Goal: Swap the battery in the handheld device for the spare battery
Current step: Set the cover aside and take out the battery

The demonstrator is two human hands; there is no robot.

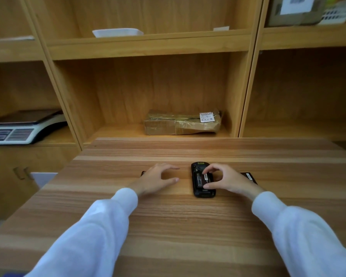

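Note:
A black handheld device (pixel 198 191) lies face down on the wooden table (pixel 168 226), its back cover off and a labelled battery (pixel 199 179) showing in the bay. My right hand (pixel 226 179) arches over it, forefinger and thumb touching the battery's right side. A second black battery (pixel 250 176) lies on the table just right of that hand, partly hidden by it. My left hand (pixel 158 179) rests on the table left of the device, fingers spread, holding nothing. A small dark piece (pixel 142 173) peeks out behind the left hand; I cannot tell what it is.
Wooden shelves rise behind the table. A taped cardboard parcel (pixel 182 122) lies in the middle compartment, a weighing scale (pixel 22 128) at the left, a white tray (pixel 117 32) on the shelf above, and boxes (pixel 296 11) at the top right.

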